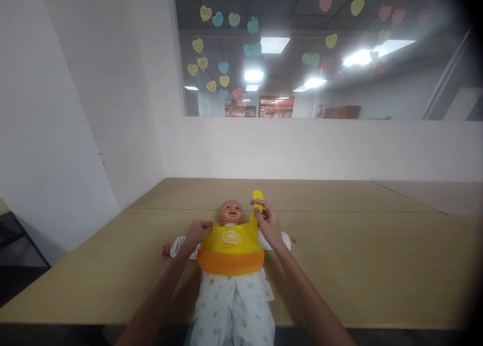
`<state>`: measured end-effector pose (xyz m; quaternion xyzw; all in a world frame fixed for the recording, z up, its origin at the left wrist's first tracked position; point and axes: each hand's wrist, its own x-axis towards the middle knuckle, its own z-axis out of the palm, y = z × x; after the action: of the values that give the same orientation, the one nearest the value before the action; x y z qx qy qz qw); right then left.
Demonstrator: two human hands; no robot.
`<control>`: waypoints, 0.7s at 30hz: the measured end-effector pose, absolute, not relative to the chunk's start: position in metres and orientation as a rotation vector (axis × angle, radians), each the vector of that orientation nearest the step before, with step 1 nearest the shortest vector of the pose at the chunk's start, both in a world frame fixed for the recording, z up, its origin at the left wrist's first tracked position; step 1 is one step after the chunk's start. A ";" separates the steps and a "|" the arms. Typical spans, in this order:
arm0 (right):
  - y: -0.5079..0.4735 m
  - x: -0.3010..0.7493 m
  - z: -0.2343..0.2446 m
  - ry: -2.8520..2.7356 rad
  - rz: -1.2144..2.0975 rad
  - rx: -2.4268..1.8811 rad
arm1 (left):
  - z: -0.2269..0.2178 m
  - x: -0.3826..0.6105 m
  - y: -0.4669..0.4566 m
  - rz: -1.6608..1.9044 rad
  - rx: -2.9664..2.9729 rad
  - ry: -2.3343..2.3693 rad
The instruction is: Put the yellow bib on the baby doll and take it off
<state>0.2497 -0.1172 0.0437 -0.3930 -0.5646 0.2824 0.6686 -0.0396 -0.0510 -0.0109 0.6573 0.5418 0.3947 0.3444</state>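
A baby doll (230, 211) in white patterned clothes lies on its back on the wooden table (377, 265), head away from me. A yellow bib (231, 245) with an orange pocket and a lemon print covers its chest. My right hand (268, 224) pinches the bib's right neck strap (257, 199), which sticks up beside the doll's head. My left hand (196, 234) rests curled on the bib's left upper corner at the doll's shoulder; whether it grips the left strap is hidden.
The table reaches a white wall, with a second tabletop (433, 192) adjoining at the right. Above is a window (320, 49) stuck with several paper hearts. A dark object (11, 235) stands at the far left.
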 end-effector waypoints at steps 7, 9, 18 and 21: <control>-0.149 0.242 0.040 -1.489 0.551 -0.963 | 0.005 -0.033 -0.053 1.134 1.528 1.542; -0.158 0.239 0.033 -1.560 0.494 -0.978 | 0.008 -0.034 -0.060 1.204 1.568 1.517; -0.241 0.245 0.100 -1.615 0.262 -0.757 | 0.079 -0.044 -0.141 1.375 1.663 1.149; -0.272 0.257 0.135 -1.546 0.162 -0.678 | 0.123 -0.049 -0.194 1.315 1.760 1.064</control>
<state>0.2567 -0.2718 0.1345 -0.2998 -0.6835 0.0716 0.6617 -0.0488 -0.1944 0.1230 0.6772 0.4095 0.5059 0.3431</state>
